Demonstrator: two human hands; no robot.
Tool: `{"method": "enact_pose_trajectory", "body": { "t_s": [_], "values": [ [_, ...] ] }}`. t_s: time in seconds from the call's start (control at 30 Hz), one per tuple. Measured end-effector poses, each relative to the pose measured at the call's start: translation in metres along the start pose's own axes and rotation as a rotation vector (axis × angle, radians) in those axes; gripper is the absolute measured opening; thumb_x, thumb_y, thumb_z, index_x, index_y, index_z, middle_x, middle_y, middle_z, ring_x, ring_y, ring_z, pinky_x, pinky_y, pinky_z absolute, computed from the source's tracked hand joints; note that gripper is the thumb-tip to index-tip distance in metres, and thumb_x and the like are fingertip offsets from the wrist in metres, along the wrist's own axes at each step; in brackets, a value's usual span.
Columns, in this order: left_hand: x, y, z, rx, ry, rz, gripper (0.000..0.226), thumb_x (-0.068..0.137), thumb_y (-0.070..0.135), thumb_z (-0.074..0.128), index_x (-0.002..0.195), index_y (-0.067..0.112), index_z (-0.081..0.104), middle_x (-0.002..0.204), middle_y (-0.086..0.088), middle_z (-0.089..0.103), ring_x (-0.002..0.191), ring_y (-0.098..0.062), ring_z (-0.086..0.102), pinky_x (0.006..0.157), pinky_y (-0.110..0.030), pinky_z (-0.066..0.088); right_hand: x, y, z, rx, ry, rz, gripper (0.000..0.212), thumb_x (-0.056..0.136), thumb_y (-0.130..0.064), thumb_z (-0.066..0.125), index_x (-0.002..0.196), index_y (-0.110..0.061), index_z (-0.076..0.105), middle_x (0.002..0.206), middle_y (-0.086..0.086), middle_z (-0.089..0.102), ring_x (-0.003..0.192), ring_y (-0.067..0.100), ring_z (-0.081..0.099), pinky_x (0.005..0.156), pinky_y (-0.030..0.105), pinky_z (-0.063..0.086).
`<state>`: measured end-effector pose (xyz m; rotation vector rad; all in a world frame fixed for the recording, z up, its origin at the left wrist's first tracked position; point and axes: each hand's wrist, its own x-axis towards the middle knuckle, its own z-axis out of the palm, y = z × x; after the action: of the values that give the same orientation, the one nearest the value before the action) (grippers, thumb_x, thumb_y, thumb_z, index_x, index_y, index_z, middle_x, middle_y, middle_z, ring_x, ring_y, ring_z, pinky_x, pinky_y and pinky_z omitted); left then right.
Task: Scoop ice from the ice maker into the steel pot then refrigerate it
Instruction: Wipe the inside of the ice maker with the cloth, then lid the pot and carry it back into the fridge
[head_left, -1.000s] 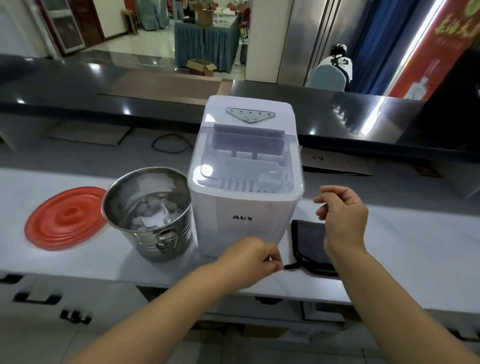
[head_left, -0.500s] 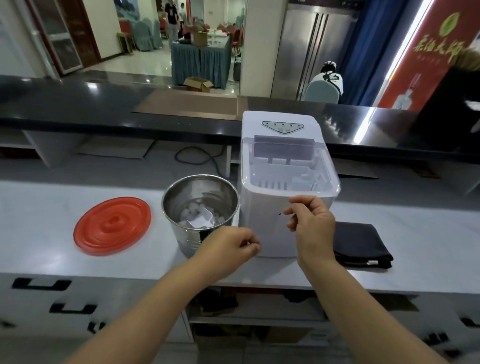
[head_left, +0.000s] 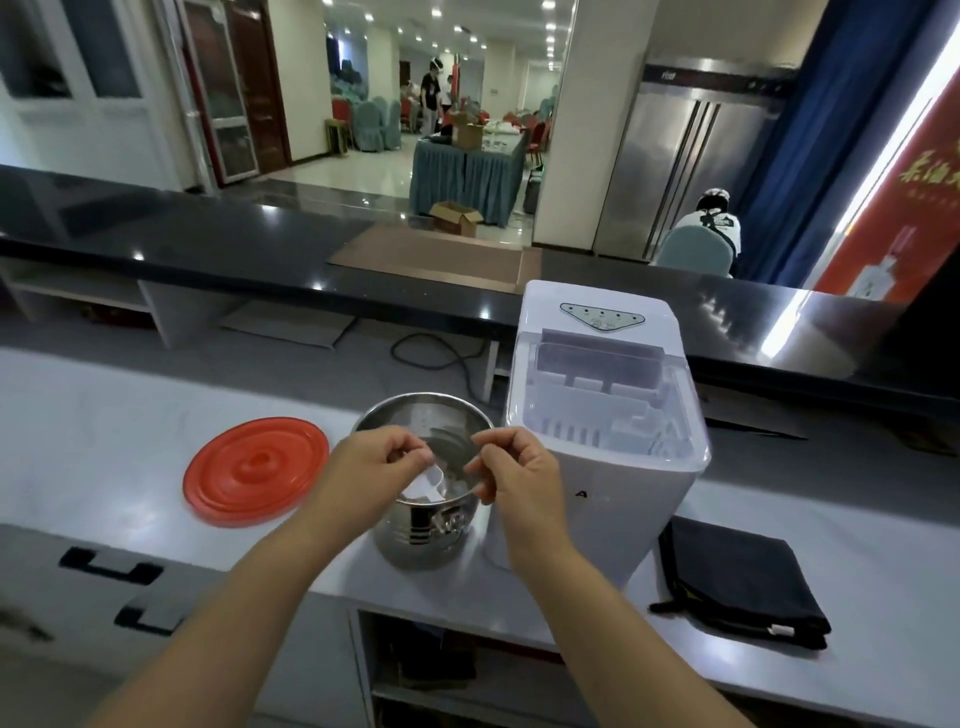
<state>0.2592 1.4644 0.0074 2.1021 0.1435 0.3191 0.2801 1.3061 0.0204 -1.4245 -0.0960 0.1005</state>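
The steel pot (head_left: 415, 535) stands on the white counter (head_left: 104, 415), just left of the white ice maker (head_left: 613, 483). It holds ice cubes and a white scoop (head_left: 427, 486). The ice maker's clear lid is down. My left hand (head_left: 363, 475) and my right hand (head_left: 522, 480) both hover over the pot's mouth, left over its left rim, right over its right rim. Each hand has thumb and fingers pinched together, and I see nothing between them. They hide part of the rim and of the ice.
A round red lid (head_left: 255, 472) lies flat left of the pot. A folded black cloth (head_left: 743, 590) lies right of the ice maker. A raised black bar top (head_left: 260, 244) runs behind the counter. A steel double-door fridge (head_left: 685, 171) stands far back right.
Both hands have moved left, from in front of the ice maker to over the pot. My view has shifted so the pot and ice maker sit further right.
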Motion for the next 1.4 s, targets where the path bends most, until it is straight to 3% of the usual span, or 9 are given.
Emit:
{"method": "enact_pose_trajectory", "body": {
  "t_s": [0.2,0.3,0.57,0.73,0.83,1.07,1.13,1.27,1.4],
  "values": [
    [0.014,-0.014,-0.031,-0.034,0.100,-0.067,0.015,0.085,0.013,0.066,0.071,0.016,0.068,0.071,-0.008,0.069,0.061,-0.007,0.056,0.060,-0.020,0.044,0.013,0.010,0.036,-0.016,-0.113,0.054,0.018,0.093,-0.001,0.046,0.087,-0.007,0.062,0.062,0.003,0.061,0.048,0.009,0.050,0.049,0.019,0.044],
    [0.024,-0.030,-0.053,-0.053,0.144,-0.103,0.012,0.086,0.014,0.065,0.076,0.009,0.068,0.077,-0.018,0.067,0.065,-0.016,0.053,0.060,-0.024,0.041,0.020,0.015,0.063,-0.005,-0.171,0.055,0.016,0.095,-0.003,0.047,0.090,-0.007,0.062,0.065,0.003,0.062,0.053,0.010,0.052,0.053,0.020,0.046],
    [0.059,-0.122,-0.128,-0.096,0.218,-0.233,0.016,0.089,0.018,0.061,0.074,0.012,0.066,0.062,0.000,0.060,0.056,-0.015,0.052,0.058,-0.027,0.042,0.047,0.053,0.171,0.136,-0.209,0.125,0.019,0.099,-0.006,0.041,0.091,-0.006,0.057,0.080,0.010,0.062,0.070,0.017,0.060,0.066,0.024,0.052],
    [0.092,-0.199,-0.176,0.008,0.148,-0.360,0.011,0.089,0.016,0.058,0.085,0.017,0.068,0.085,0.000,0.068,0.082,-0.022,0.062,0.079,-0.036,0.050,0.074,0.104,0.227,-0.071,-0.130,0.227,0.016,0.099,-0.019,0.045,0.099,-0.014,0.060,0.096,0.002,0.062,0.089,0.014,0.057,0.083,0.028,0.049],
    [0.112,-0.238,-0.191,0.065,0.069,-0.420,0.015,0.087,0.014,0.055,0.096,0.014,0.067,0.102,-0.004,0.069,0.095,-0.024,0.061,0.089,-0.040,0.049,0.089,0.132,0.241,-0.236,-0.030,0.322,0.019,0.097,-0.024,0.046,0.110,-0.016,0.057,0.101,-0.003,0.060,0.093,0.013,0.055,0.079,0.023,0.045],
    [0.143,-0.300,-0.194,0.296,-0.130,-0.571,0.048,0.091,0.015,0.048,0.137,0.003,0.044,0.142,-0.020,0.044,0.129,-0.036,0.044,0.106,-0.039,0.036,0.099,0.170,0.253,-0.415,0.005,0.651,0.059,0.093,-0.026,0.049,0.145,-0.010,0.027,0.131,0.007,0.045,0.115,0.024,0.048,0.100,0.037,0.041],
    [0.147,-0.309,-0.192,0.340,-0.186,-0.569,0.046,0.091,0.013,0.048,0.135,0.000,0.044,0.138,-0.021,0.047,0.125,-0.037,0.046,0.102,-0.037,0.038,0.101,0.177,0.257,-0.432,0.030,0.694,0.054,0.091,-0.025,0.051,0.140,-0.009,0.033,0.124,0.008,0.049,0.105,0.023,0.052,0.089,0.032,0.043],
    [0.155,-0.318,-0.186,0.373,-0.216,-0.570,0.048,0.089,0.013,0.051,0.134,0.000,0.044,0.135,-0.020,0.050,0.123,-0.037,0.048,0.097,-0.035,0.039,0.105,0.180,0.263,-0.425,0.092,0.706,0.012,0.087,-0.017,0.049,0.097,-0.010,0.048,0.079,0.001,0.045,0.062,0.013,0.040,0.057,0.024,0.034],
    [0.165,-0.320,-0.184,0.416,-0.254,-0.646,0.032,0.088,0.014,0.049,0.117,0.001,0.056,0.126,-0.022,0.052,0.112,-0.040,0.052,0.092,-0.037,0.043,0.107,0.182,0.269,-0.430,0.104,0.691,0.022,0.082,-0.015,0.049,0.102,-0.011,0.056,0.097,0.008,0.062,0.082,0.022,0.058,0.073,0.033,0.050]
  ]
}}
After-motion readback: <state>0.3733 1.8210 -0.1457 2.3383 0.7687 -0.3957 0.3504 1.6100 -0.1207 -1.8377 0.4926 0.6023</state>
